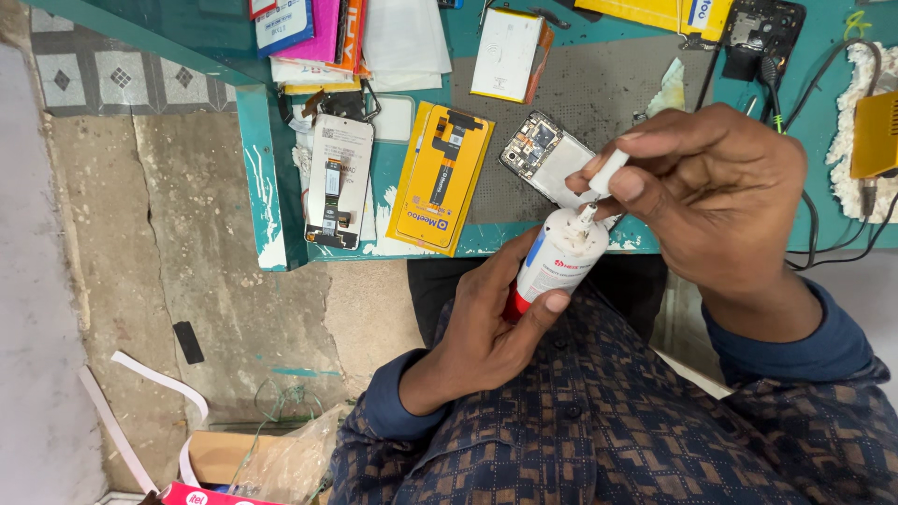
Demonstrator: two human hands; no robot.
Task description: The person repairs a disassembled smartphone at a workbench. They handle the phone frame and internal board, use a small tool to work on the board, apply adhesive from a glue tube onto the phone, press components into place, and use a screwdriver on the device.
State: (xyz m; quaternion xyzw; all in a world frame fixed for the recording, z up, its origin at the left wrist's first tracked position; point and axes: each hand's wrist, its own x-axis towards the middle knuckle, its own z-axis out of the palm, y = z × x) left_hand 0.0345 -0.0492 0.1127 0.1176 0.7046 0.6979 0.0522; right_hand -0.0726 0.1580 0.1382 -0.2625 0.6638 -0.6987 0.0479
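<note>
Over the lap, below the near edge of the teal counter (281, 187): small white plastic bottle with a red base and a narrow nozzle (557, 265), tilted, nozzle up and to the right. Left hand (486, 332) wrapped round the bottle's lower half from beneath, grip closed on it, thumb across the label, fingers curled behind. Right hand (716, 201) directly above and right of the bottle, grip pinched shut on a little white cap (608, 173) between thumb and forefinger, just above the nozzle tip; touching it or not, cannot tell. Just behind the right grip, partly hidden by the fingers: opened phone with its back off and circuit parts showing (543, 159), flat on a grey work mat (599, 103). Left of the left grip, up on the counter: yellow card packet carrying a black flex part (440, 178), and beside that a white-backed phone screen panel with a ribbon strip (337, 182). Farther up: white box with an orange side (510, 56) and a stack of coloured packets (309, 33). Right of the right grip: black cables (823, 93) and a yellow device (876, 136) at the frame edge. Below both grips: dark blue patterned sleeves (599, 421).
</note>
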